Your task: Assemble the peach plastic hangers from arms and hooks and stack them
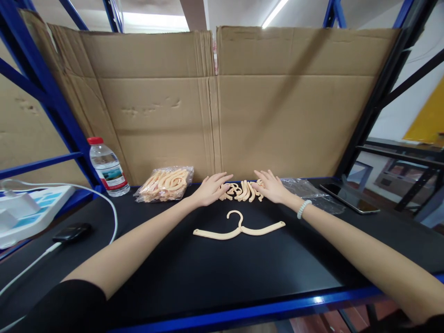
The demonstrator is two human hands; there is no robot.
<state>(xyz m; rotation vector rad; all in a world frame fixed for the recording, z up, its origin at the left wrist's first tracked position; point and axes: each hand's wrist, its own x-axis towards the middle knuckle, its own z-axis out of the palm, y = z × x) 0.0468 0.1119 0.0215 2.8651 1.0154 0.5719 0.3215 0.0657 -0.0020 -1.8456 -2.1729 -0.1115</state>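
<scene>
Left grip and right grip unclosed, fingers spread, flanking hanger pieces near the far edge of the worktop; I see one whole hanger between those and the near edge; probably light, stiff, slick; I'd pinch beside its middle.

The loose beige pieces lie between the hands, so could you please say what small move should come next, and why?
Probably ease the left hand and right hand slightly inward to gather the loose beige pieces: the hands flank them, and neither seems to grip one.
</scene>
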